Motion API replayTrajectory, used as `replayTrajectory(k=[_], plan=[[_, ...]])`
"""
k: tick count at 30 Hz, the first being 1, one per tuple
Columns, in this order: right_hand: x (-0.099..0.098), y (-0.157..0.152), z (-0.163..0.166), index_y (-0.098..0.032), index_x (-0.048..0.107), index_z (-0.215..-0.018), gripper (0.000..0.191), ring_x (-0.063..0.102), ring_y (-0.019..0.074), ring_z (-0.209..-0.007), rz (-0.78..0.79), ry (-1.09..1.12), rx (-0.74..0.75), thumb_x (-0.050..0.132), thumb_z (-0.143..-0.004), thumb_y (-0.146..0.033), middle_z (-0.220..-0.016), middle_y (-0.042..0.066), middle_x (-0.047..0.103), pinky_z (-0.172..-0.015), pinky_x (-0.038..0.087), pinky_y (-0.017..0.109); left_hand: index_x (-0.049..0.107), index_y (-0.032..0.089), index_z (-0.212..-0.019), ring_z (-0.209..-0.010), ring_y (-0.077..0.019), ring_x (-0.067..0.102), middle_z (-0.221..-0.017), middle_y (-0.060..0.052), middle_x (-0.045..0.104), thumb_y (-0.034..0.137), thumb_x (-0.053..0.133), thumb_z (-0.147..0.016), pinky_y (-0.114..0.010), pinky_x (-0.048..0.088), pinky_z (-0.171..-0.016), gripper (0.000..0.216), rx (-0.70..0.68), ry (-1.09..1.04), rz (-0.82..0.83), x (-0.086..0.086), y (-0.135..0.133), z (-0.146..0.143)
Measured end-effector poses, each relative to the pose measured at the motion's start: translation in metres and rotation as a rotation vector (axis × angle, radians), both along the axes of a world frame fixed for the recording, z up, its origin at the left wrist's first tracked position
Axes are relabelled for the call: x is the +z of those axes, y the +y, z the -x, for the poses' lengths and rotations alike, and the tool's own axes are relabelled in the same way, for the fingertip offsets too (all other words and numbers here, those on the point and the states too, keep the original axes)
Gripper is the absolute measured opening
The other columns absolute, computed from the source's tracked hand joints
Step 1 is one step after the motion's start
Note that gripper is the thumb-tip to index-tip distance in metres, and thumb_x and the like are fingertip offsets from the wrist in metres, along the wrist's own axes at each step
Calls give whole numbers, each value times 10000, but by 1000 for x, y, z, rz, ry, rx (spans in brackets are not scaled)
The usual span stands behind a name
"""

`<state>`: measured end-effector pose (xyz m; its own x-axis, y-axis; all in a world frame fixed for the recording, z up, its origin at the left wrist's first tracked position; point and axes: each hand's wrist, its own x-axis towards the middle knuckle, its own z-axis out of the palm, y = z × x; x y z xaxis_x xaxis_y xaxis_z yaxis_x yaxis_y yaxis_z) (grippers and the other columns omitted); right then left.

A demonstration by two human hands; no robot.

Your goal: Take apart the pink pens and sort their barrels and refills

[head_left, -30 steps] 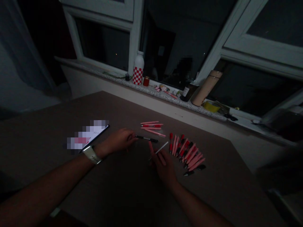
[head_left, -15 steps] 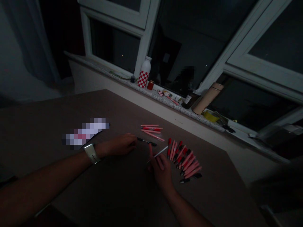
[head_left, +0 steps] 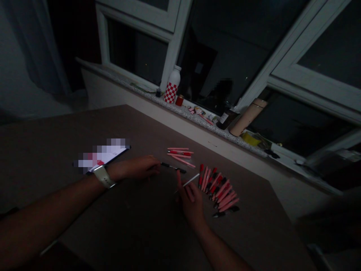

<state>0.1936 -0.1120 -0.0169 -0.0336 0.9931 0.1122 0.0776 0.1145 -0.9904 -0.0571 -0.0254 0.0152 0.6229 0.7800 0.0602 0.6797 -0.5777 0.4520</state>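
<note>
One black pen [head_left: 172, 168] lies on the worktop [head_left: 135, 135] between the two hands, slanting slightly, its left end just beside the fingers of the left hand [head_left: 148, 167] and its right end near the top of a pink pen [head_left: 178, 177]. It should be light and stiff, probably smooth plastic that could roll or slip, and the middle of the barrel looks the surest place to pinch it. Whether the left fingers touch its end, or are parted or pressed together, I cannot tell in this dim light. The right hand [head_left: 193, 205] has its fingers curled around the pink pen, with a thin white stick [head_left: 191, 180] crossing at a slant through the same grasp. Just beyond the black pen lies a small group of pink and red pens [head_left: 180, 153]; right of the right hand, a fan of pink, red and black pens [head_left: 218, 188] spreads out. A lit, partly blurred-out screen [head_left: 108, 154] lies behind the left wrist, and farther off a checked bottle [head_left: 171, 88] stands on the windowsill [head_left: 194, 117].
</note>
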Motion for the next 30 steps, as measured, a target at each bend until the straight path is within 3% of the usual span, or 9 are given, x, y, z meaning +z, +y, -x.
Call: replayTrajectory(k=[7, 13, 18, 23, 30], plan=[[3, 0, -1, -177, 619, -853, 307, 524, 116, -493, -18, -57, -3, 641, -845, -483, -580, -29, 569, -458, 381, 212, 659, 211, -957, -906, -207, 597, -969, -65, 644, 344, 504, -947, -292, 436, -776, 204, -8, -27, -38, -1, -3, -7], [1, -2, -5, -183, 638, -894, 308, 547, 136, -521, -43, -89, 8, 639, -848, -487, -579, -29, 572, -507, 409, 237, 659, 194, -982, -939, -204, 593, -993, -76, 651, 352, 470, -965, -288, 433, -821, 248, -1, 0, -102, 23, -18, -6], [2, -3, -7, -207, 638, -868, 264, 560, 152, -535, -79, -130, -5, 613, -875, -470, -596, -25, 581, -531, 425, 258, 662, 212, -988, -853, -173, 613, -943, -42, 667, 391, 448, -977, -261, 429, -761, 279, 46, 1, 44, 42, -57, 15], [7, -4, -7, -225, 632, -819, 245, 565, 166, -540, -90, -169, -3, 599, -887, -458, -591, -23, 586, -543, 424, 271, 632, 198, -913, -723, -148, 579, -847, -24, 648, 478, 464, -960, -252, 404, -640, 329, 92, 30, 212, 35, -95, 42], [9, -5, -8, -231, 645, -832, 237, 572, 182, -555, -99, -190, -9, 594, -887, -456, -577, -12, 591, -557, 439, 278, 573, 203, -785, -665, -150, 536, -789, -17, 609, 588, 582, -865, -272, 365, -587, 393, 151, 158, 175, 24, -116, 40]])
